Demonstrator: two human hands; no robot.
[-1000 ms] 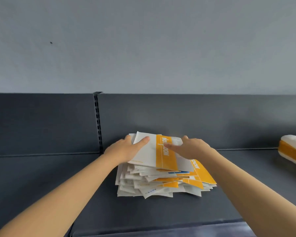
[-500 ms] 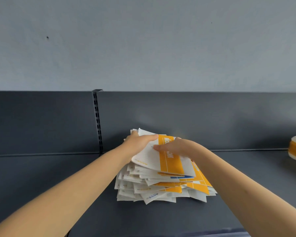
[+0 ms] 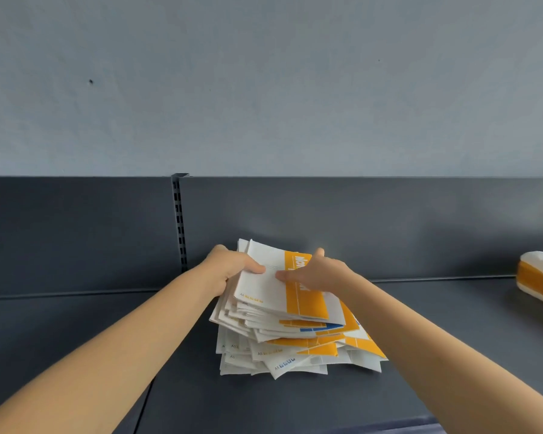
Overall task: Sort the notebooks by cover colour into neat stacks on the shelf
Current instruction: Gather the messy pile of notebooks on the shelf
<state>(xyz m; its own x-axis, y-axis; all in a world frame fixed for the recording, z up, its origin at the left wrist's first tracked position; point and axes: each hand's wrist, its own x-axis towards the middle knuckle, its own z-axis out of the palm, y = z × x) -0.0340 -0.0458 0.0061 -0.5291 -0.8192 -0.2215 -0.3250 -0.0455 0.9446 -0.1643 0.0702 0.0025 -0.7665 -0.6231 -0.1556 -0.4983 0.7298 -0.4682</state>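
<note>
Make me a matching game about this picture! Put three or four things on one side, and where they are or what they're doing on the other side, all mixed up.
Things:
1. left hand
2. right hand
3. messy notebook pile
4. orange-and-white stack

Descriptions:
A. far right on the shelf
B. grips the left edge of the lifted bundle
C. lies on the top cover's orange band
D. middle of the shelf, fanned out

Pairs: 1-B, 2-C, 3-D, 4-A

"A5" with small yellow squares is printed at the lower left corner of the top white-and-orange paper notebook (image 3: 273, 289). Below that notebook, several white covers in the messy pile (image 3: 282, 355) also read "A5". White lettering on its orange band is partly hidden, unreadable.
</note>
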